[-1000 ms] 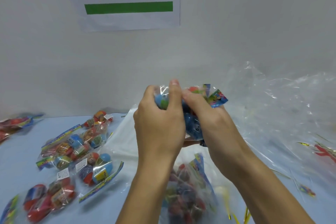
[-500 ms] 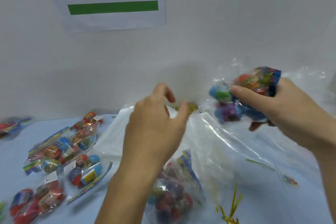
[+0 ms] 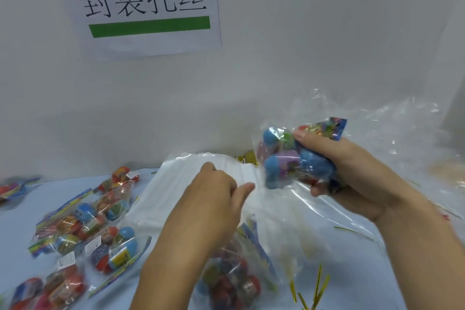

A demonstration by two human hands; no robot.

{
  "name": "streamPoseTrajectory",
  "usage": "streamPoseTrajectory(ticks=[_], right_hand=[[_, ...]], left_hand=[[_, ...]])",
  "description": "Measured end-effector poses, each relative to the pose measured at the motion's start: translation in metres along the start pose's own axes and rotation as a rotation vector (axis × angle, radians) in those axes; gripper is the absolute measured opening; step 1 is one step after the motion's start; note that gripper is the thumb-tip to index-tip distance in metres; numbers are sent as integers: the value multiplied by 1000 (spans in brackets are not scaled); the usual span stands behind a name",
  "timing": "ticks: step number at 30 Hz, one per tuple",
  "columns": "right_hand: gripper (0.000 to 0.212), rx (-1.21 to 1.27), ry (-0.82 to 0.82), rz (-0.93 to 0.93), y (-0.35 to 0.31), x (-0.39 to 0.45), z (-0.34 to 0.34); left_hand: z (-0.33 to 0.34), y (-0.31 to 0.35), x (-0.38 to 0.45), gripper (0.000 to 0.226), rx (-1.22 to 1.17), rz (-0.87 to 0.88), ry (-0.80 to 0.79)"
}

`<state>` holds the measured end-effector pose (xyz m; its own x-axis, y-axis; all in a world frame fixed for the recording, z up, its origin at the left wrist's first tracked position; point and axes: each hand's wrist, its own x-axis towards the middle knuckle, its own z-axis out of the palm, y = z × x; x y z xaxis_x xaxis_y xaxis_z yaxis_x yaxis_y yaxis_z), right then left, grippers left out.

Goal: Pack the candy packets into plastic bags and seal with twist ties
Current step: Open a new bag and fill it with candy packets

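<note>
My right hand (image 3: 357, 178) grips a candy packet (image 3: 284, 161) of blue, purple and green sweets, held up in clear film at the right. My left hand (image 3: 214, 199) hovers low at the centre over a flat stack of clear plastic bags (image 3: 181, 184). Its fingers are loosely curled, its thumb points right, and I see nothing held in it. Another candy packet (image 3: 231, 279) lies inside clear plastic below my left wrist. Gold twist ties (image 3: 312, 292) lie at the bottom right.
Several loose candy packets (image 3: 83, 224) are spread over the blue table at the left. Crumpled clear plastic (image 3: 402, 138) is piled at the right against the white wall. A paper sign (image 3: 143, 7) hangs on that wall. A thin green tie (image 3: 352, 230) lies right of centre.
Both hands held the packet together a second ago. My left hand let go and dropped toward the bag stack, while my right hand carried the packet to the right.
</note>
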<state>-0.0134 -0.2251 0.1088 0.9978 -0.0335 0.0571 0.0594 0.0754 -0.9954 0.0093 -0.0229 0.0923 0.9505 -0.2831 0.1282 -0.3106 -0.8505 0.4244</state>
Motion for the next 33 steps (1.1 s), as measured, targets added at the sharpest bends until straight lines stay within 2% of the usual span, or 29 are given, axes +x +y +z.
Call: streamPoseTrajectory(ticks=[2,3,5,7,9,11,15,21,24,27,29,33], right_hand=[[24,46,-20,33,9,6,12],[24,-8,-19,39,14,8,17],[25,-189,7,28,22,11,22],[23,-332,42,-8,26,12,22],[17,-424,9,-70,25,11,20],[18,-502,-91,-117,21,7,16],[15,-555,-253,-69,13,0,8],[19,-564,-319,-55,2,-5,17],[12,-551,-326,-52,6,-2,33],[16,-627,-347,19,10,-2,42],[18,-694,-304,39,10,-2,42],[19,-714,-54,-81,11,2,38]], left_hand=[[5,-3,1,16,-21,-47,1],[5,-4,1,8,-40,-69,-5],[8,-10,3,35,-86,-79,-4],[5,-13,5,44,-195,-49,52],[-2,-10,5,44,-311,-16,119],[-10,-7,4,40,-384,31,191],[-21,-4,-1,37,-391,168,264],[-21,0,-3,37,-381,260,231],[-21,1,-3,41,-393,279,269],[-24,-2,-3,45,-391,284,314],[-27,-6,-2,43,-381,277,304],[-30,-12,0,25,-335,211,334]])
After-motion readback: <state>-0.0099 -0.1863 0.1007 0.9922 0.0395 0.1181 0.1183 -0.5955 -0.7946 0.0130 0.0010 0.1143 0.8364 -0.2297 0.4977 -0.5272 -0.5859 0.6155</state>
